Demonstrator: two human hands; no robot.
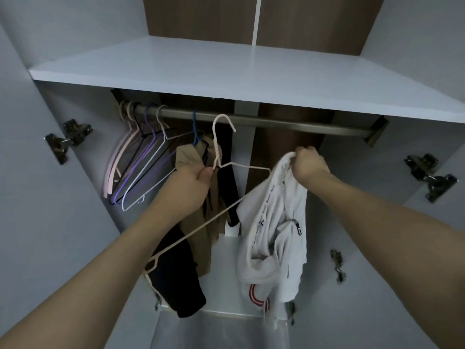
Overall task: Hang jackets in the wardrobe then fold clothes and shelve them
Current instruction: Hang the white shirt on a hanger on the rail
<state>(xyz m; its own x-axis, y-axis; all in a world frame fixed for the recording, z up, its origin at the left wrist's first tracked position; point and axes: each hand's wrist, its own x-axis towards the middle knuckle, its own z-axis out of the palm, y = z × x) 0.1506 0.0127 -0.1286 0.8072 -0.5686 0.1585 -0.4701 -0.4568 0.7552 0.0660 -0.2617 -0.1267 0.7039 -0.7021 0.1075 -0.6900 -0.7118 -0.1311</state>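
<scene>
I look into an open wardrobe. My left hand (pixel 195 182) grips a pale pink wire hanger (pixel 219 142) at its neck, hook up, just below the metal rail (pixel 276 122). My right hand (pixel 308 163) holds a white jacket (pixel 274 235) bunched at its collar, next to the hanger's right end. The jacket droops down, with a red striped cuff at the bottom. A tan and black jacket (pixel 198 222) hangs on a blue hanger behind my left hand.
Several bare hangers (pixel 141 167) in pink, purple, black and white crowd the rail's left end. A white shelf (pixel 201 69) runs above the rail. Door hinges (pixel 68 139) stick out at both sides. A white lower shelf (pixel 226 285) lies beneath the clothes.
</scene>
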